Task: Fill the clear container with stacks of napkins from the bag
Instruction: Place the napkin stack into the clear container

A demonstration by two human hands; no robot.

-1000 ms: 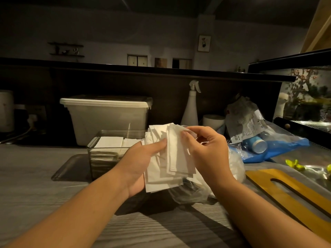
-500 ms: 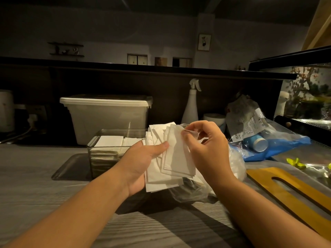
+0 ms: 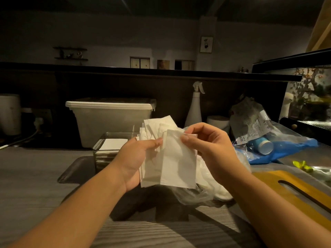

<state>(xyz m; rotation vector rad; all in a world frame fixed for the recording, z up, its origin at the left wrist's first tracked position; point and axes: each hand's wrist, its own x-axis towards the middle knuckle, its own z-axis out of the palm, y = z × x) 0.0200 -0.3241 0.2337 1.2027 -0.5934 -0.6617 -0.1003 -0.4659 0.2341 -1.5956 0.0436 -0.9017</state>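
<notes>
My left hand (image 3: pixel 133 161) grips a loose, uneven bundle of white napkins (image 3: pixel 154 138) above the counter, thumb on its front. My right hand (image 3: pixel 209 149) pinches the top edge of the frontmost napkin (image 3: pixel 178 167), which hangs in front of the bundle. Behind my left hand stands the clear container (image 3: pixel 100 151) with a stack of napkins (image 3: pixel 112 144) inside, on a dark tray (image 3: pixel 71 172). A crumpled clear plastic bag (image 3: pixel 202 190) lies under my hands, partly hidden by them.
A lidded translucent bin (image 3: pixel 109 120) stands behind the container, a white spray bottle (image 3: pixel 194 108) to its right. Blue and clear plastic bags with cups (image 3: pixel 268 145) lie at right. A yellow wooden board (image 3: pixel 295 190) is near right. A glass display case (image 3: pixel 311 97) closes the far right.
My right hand has drawn the front napkin down and slightly right, so it now hangs lower in front of the bundle. The left hand stays almost in place.
</notes>
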